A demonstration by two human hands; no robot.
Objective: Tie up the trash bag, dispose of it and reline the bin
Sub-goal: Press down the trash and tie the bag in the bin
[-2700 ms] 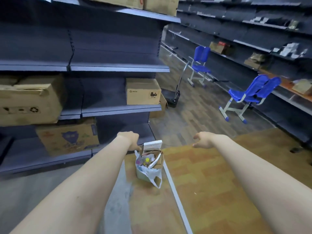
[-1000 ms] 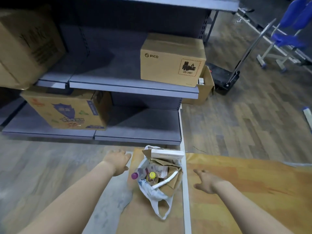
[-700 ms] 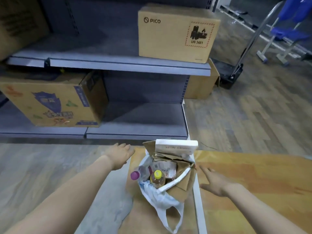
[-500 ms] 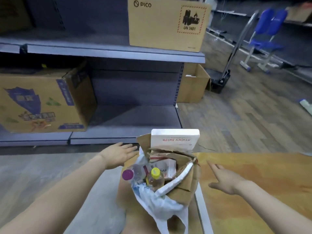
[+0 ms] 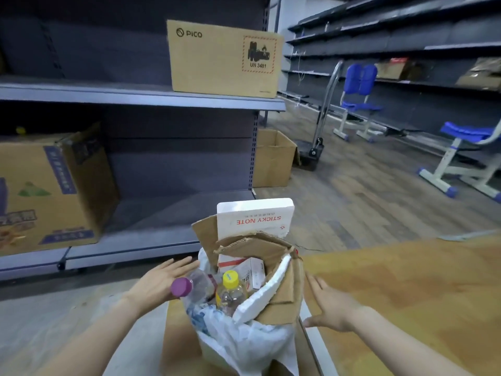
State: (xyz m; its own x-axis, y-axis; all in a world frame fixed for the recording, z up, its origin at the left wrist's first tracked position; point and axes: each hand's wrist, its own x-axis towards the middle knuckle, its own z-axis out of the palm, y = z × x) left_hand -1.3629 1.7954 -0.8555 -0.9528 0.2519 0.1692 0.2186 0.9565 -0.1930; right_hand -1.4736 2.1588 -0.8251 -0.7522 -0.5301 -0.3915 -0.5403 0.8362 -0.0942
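A small bin lined with a white trash bag (image 5: 244,340) stands on the floor right below me, overfull. Out of it stick torn cardboard (image 5: 282,291), a white "STICKY NOTE" box (image 5: 254,217), a foam strip (image 5: 260,291), a bottle with a purple cap (image 5: 181,286) and one with a yellow cap (image 5: 230,276). My left hand (image 5: 162,278) is spread flat beside the bag's left side, fingers straight. My right hand (image 5: 329,305) is spread flat beside the cardboard on the right. Neither hand holds anything.
Grey store shelving (image 5: 141,96) stands just behind the bin, with a PICO carton (image 5: 222,58) and a printed carton (image 5: 51,191). An open carton (image 5: 273,158), a hand trolley (image 5: 314,147) and blue chairs (image 5: 357,101) stand further right on the wooden floor.
I have come closer and lower to the bin, which now fills the lower middle. Both hands have moved in from apart to flank the bag's two sides.
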